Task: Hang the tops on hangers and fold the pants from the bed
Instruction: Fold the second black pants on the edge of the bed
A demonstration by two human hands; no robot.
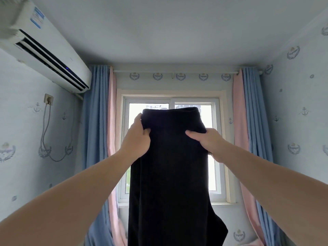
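- The window (171, 100), between blue and pink curtains (95, 121), is the backdrop. The bed and any hangers are out of view, so I cannot tell how much of the pile is done.
- The black pants (170, 166) are held up in the air in front of the window, off the bed. They hang straight down from their top edge, and the lower end runs out of the bottom of the view.
- Judging by this, the step in hand is the pants half of the task: the garment is held out flat before a fold is made. The top edge looks like the waistband, but the dark cloth hides its seams.
- The next move probably calls for bringing 1 side over the other so the 2 legs stack, then lowering the pants onto a flat surface. The loose lower end could swing or twist on the way.
- Both forearms reach forward and upward, nearly straight, and converge towards the garment.
- The left hand (137, 141) grips the left side just below the top edge, with its thumb in front.
- The right hand (207, 141) pinches the right side slightly lower. Its thumb (191, 134) is on the front, and its fingers are hidden behind the cloth.
- The 2 hands are apart, with the width of the pants between them.
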